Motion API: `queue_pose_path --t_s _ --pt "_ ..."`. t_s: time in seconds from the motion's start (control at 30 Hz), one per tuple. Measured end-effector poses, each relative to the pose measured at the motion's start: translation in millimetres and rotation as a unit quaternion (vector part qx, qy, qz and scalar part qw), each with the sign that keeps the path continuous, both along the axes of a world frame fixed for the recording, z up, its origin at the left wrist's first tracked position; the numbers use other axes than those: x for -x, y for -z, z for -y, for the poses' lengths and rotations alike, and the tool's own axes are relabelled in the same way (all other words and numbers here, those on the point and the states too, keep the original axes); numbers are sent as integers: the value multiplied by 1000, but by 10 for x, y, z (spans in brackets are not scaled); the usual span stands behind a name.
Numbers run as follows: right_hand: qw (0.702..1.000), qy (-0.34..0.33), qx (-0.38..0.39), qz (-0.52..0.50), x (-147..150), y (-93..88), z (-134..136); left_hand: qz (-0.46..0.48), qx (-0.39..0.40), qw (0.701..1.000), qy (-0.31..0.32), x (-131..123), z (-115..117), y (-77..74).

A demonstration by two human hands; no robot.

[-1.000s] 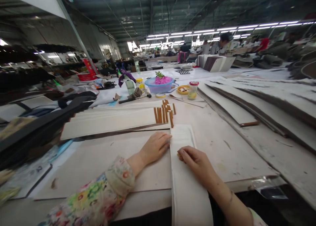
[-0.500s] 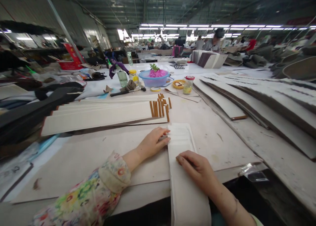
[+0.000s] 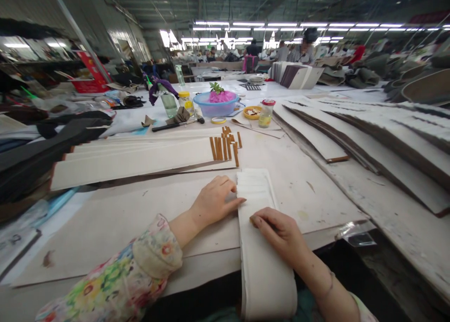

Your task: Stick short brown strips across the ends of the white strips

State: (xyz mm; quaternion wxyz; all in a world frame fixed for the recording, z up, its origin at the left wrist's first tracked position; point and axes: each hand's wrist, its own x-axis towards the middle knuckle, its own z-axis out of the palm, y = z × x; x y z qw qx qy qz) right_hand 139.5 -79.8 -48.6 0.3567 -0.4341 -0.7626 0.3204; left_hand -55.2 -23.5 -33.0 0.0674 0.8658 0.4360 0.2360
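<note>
A stack of long white strips (image 3: pixel 258 247) lies lengthwise on the work table (image 3: pixel 316 190) and hangs over its near edge. My left hand (image 3: pixel 213 201) rests at the stack's left edge, fingers stretched flat with the tips on the strip. My right hand (image 3: pixel 277 230) lies on top of the stack a little nearer to me, its fingers curled and pressed down on the white material. Just beyond the stack sit several brown-tipped white strips (image 3: pixel 140 160) laid crosswise.
A blue bowl with pink contents (image 3: pixel 216 107), jars (image 3: pixel 265 113), a brush (image 3: pixel 177 124) and a yellow tape ring (image 3: pixel 218 120) stand further back. Long overlapped strips (image 3: pixel 351 130) fill the right. Dark material (image 3: pixel 42 148) piles on the left. Other people work in the distance.
The view has tilted and shifted slightly. My left fingers have slid a bit along the stack's edge; my right hand stays pressed on the white strip.
</note>
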Motion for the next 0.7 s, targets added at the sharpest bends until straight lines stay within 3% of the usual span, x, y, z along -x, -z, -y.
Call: queue_pose_path --t_s 0.23,0.47,0.7 --pt "1000 1 3 -4 -6 11 3 57 86 995 -12 -29 -64 110" --pt "1000 -4 -8 -1 1 -3 1 145 121 982 11 -112 92 -74" --pt "1000 -6 -21 -14 13 -1 -9 161 260 952 -31 -148 5 -149"
